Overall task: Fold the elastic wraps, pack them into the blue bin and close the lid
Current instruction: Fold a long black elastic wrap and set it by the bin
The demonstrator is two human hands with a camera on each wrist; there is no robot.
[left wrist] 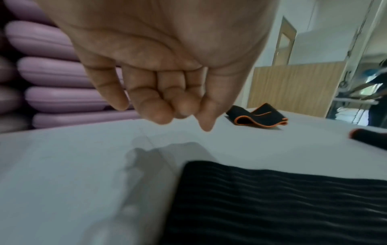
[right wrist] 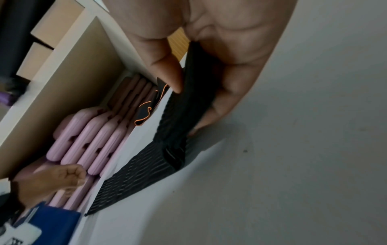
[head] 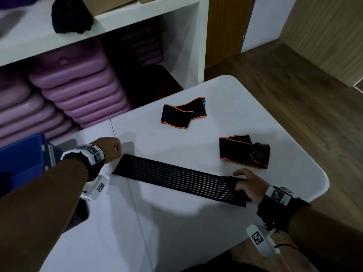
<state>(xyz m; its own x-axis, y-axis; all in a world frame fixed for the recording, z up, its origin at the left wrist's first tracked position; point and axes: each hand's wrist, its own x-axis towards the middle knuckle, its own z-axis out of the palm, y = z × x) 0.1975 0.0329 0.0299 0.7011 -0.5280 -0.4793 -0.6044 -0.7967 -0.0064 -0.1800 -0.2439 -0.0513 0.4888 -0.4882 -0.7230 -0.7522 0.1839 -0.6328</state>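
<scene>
A long black striped elastic wrap (head: 176, 177) (left wrist: 282, 199) (right wrist: 136, 169) lies stretched flat across the white table (head: 196, 222). My right hand (head: 247, 185) (right wrist: 196, 92) pinches its right end between thumb and fingers and lifts that end slightly. My left hand (head: 110, 149) (left wrist: 180, 106) hovers just beyond the wrap's left end, fingers curled, holding nothing. Two loosely folded black wraps with orange edges lie farther back, one in the middle (head: 182, 112) (left wrist: 259, 117) and one to the right (head: 241, 152). The blue bin (head: 21, 160) (right wrist: 56, 222) stands at the table's left edge, behind my left forearm.
Stacked purple step platforms (head: 78, 85) fill the white shelf unit (head: 137, 18) behind the table. The table's rounded right corner (head: 322, 183) drops to a wooden floor. A seam (head: 135, 213) runs across the tabletop under the wrap.
</scene>
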